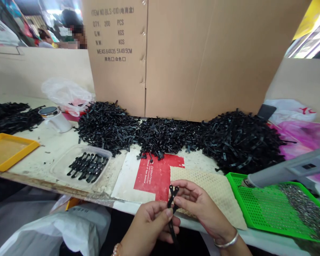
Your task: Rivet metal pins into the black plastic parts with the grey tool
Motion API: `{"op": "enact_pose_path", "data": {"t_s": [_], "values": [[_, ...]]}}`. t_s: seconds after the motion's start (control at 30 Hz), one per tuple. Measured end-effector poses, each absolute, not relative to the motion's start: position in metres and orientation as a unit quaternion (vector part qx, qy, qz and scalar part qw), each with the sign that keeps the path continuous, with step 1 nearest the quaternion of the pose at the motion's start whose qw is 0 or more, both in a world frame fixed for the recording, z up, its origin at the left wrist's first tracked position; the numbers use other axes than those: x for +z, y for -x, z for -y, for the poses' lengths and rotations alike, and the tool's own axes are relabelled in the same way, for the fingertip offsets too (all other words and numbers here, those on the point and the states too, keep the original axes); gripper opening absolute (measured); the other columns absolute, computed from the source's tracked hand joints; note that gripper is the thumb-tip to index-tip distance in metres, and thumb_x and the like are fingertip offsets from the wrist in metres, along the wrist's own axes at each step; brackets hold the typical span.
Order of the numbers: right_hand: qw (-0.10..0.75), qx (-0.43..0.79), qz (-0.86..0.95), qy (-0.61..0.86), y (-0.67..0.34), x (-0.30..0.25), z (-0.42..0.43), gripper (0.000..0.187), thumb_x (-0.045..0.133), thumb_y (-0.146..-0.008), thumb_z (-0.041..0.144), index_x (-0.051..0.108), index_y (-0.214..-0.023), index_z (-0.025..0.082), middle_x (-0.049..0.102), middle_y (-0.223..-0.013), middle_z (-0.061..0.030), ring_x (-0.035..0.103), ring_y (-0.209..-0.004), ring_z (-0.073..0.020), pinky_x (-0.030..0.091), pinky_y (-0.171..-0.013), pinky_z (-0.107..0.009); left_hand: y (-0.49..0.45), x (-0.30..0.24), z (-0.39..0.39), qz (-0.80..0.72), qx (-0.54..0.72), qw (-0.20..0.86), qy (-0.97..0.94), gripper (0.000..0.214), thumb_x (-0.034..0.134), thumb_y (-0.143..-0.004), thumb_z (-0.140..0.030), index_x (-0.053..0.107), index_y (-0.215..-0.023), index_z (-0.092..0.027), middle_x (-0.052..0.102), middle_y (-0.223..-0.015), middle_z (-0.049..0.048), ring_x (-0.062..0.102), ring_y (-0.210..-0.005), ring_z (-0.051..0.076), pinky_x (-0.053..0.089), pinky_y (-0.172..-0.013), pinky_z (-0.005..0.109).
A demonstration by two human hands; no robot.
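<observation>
Both hands meet over the table's front edge around crossed black strips (172,197) with small holes at their rounded ends. My left hand (156,220) pinches them between thumb and fingers, low on the strips. On the other side, my right hand (193,199) grips near their upper part with thumb and fingertips. One strip hangs down below the left fingers. Beneath and behind the hands lie a red and white printed sheet (160,176) and a beige textured mat (202,185).
Heaps of black strips (240,138) line a tall cardboard sheet (202,57). At right, a grey electric screwdriver (288,169) lies over a green basket (256,209) of small metal parts. Left are a clear tray (61,167) of joined strips, a white mug (60,122) and a yellow tray (29,145).
</observation>
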State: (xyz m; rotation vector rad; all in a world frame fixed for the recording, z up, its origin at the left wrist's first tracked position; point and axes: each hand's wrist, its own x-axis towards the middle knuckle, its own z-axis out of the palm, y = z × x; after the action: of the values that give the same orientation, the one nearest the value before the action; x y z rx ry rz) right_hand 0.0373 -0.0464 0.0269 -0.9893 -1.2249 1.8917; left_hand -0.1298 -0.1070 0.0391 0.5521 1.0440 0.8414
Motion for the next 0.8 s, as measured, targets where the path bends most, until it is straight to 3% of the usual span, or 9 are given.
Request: {"op": "enact_pose_path", "data": {"t_s": [0.3, 0.8], "values": [[0.350, 0.701, 0.478, 0.397, -0.034, 0.026, 0.051, 0.042, 0.077, -0.074, 0.038, 0.063, -0.109, 0.019, 0.063, -0.080, -0.0023, 0.061, -0.077, -0.0150, 0.048, -0.073, -0.024, 0.127, 0.041, 0.111, -0.471, 0.411, 0.746, -0.230, 0.044, 0.072, -0.072, -0.046, 0.064, -0.094, -0.009, 0.067, -0.087, 0.0116, 0.063, -0.074, 0.015, 0.050, -0.057, 0.019], [0.373, 0.684, 0.488, 0.394, -0.028, 0.020, 0.050, 0.039, 0.075, -0.077, 0.037, 0.062, -0.109, 0.019, 0.064, -0.083, -0.0030, 0.059, -0.080, -0.0155, 0.046, -0.076, -0.025, 0.128, 0.040, 0.107, -0.478, 0.425, 0.727, -0.249, 0.039, 0.072, -0.074, -0.043, 0.067, -0.094, -0.010, 0.068, -0.087, 0.0112, 0.063, -0.075, 0.015, 0.050, -0.059, 0.019]]}}
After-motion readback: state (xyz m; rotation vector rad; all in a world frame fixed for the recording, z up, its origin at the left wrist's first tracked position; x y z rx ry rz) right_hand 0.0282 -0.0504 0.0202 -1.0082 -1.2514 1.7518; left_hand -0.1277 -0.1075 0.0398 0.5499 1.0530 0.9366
